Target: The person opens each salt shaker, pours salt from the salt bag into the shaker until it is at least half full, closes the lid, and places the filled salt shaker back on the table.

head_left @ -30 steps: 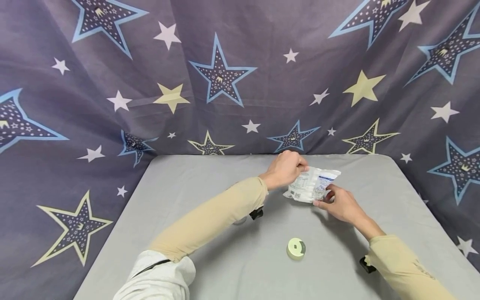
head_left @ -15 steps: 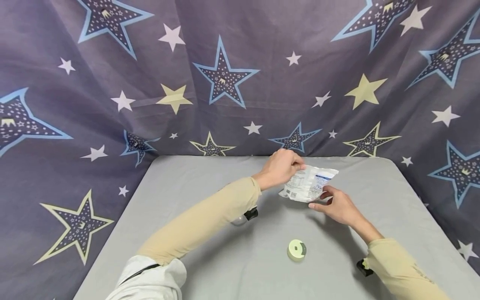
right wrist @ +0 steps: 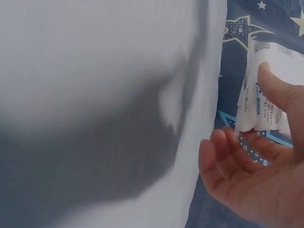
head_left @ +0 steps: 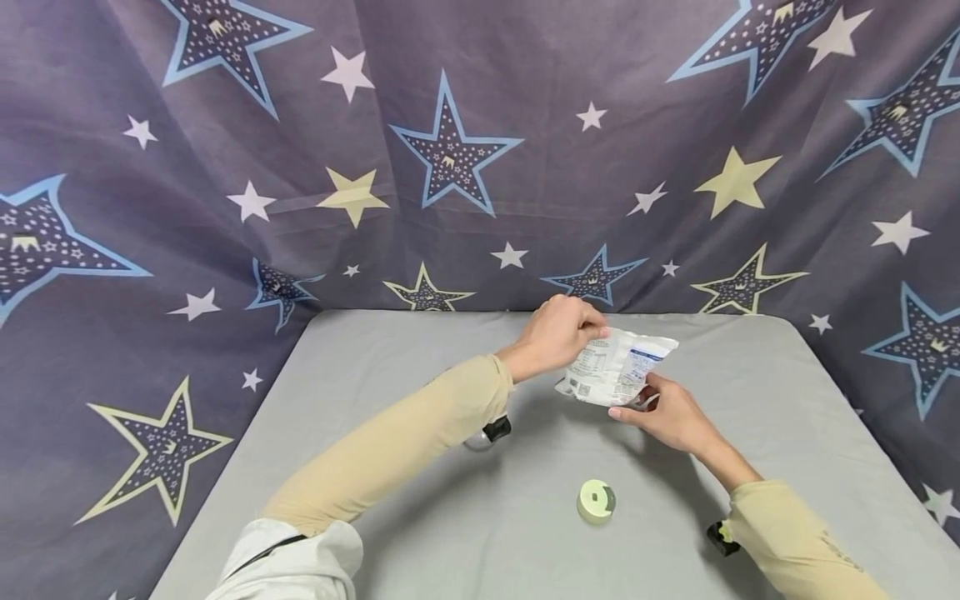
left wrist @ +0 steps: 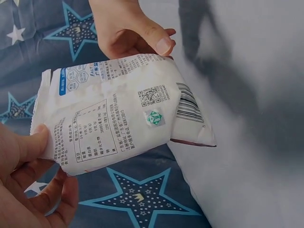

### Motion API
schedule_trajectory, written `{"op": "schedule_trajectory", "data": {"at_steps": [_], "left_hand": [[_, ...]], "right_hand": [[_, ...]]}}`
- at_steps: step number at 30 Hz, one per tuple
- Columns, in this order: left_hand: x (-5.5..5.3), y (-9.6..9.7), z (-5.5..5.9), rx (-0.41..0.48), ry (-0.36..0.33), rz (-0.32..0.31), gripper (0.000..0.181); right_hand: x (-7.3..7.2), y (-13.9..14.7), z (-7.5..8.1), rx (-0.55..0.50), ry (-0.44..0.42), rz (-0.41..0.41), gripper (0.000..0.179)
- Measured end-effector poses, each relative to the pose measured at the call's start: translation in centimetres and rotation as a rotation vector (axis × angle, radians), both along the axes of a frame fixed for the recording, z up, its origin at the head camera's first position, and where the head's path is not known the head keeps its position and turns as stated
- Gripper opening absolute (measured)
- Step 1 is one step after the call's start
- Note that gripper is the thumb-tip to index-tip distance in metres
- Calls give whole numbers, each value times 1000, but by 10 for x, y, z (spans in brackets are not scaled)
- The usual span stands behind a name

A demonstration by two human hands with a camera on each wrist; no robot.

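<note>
A white printed bag of salt [head_left: 611,367] is held up over the far part of the table, also plain in the left wrist view [left wrist: 118,109]. My left hand [head_left: 558,333] pinches its upper left corner, thumb on the printed face [left wrist: 38,142]. The right hand [head_left: 675,412] is at the bag's lower right edge, its thumb and fingers curled about that edge. In the right wrist view the thumb overlaps the bag's side [right wrist: 266,102], while the other fingers of that hand [right wrist: 237,166] curl loosely below. Part of the right fingers is hidden behind the bag.
A pale green round object [head_left: 596,502] with a dark patch lies on the grey-covered table [head_left: 540,542], nearer than the bag. Something clear and rounded [head_left: 478,442] shows partly behind the left forearm. A star-patterned curtain [head_left: 450,242] hangs behind the table.
Both hands and the bag have shifted slightly left. The right thumb has slid left below the bag's lower edge. The left hand keeps its pinch on the corner.
</note>
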State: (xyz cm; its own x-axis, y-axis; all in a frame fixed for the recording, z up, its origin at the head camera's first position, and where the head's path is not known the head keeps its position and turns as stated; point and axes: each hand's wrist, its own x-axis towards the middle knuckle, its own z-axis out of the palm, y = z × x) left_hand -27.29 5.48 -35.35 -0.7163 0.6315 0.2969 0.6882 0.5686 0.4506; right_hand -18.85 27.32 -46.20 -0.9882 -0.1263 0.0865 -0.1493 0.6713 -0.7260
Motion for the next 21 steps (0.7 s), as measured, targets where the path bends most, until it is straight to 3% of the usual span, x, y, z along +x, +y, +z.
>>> {"op": "schedule_trajectory", "data": {"at_steps": [14,21], "left_hand": [[7,-6,12,53,25,1,15],[8,-7,19,87,27,16,15]], "right_hand": [[0,-3,-3,-141,-42,-2,48],[1,-4,-5,-312,-190,-1,62]]}}
